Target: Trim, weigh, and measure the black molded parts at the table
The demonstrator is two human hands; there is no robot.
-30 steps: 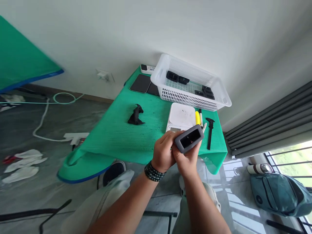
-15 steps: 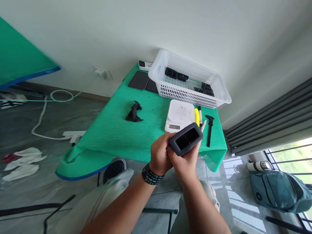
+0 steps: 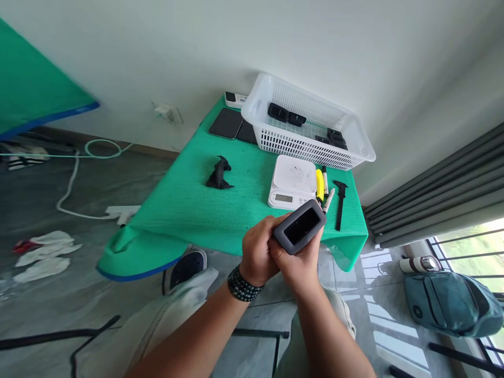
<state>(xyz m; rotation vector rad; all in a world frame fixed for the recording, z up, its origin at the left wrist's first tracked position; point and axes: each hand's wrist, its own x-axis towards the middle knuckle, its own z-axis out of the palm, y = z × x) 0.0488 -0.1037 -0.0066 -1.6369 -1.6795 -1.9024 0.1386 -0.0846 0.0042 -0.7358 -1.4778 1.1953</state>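
Observation:
Both hands hold a dark grey, hollow rectangular piece with rounded corners, its opening facing up toward me. My left hand is closed against its left side, with a beaded bracelet at the wrist. Around its lower and right side my right hand is wrapped, thumb on the near edge. The fingers behind the piece are hidden. Just beyond it stands a white digital scale. Right of the scale lie a yellow-handled tool, pens and a black caliper.
A white plastic basket holding several black parts stands at the table's back. On the green cloth lie a crumpled black cloth and a dark tablet-like slab. A backpack sits on the floor at right.
The view has shifted slightly, so the table and its items appear a little higher. Both hands keep the grey piece in nearly the same place and pose.

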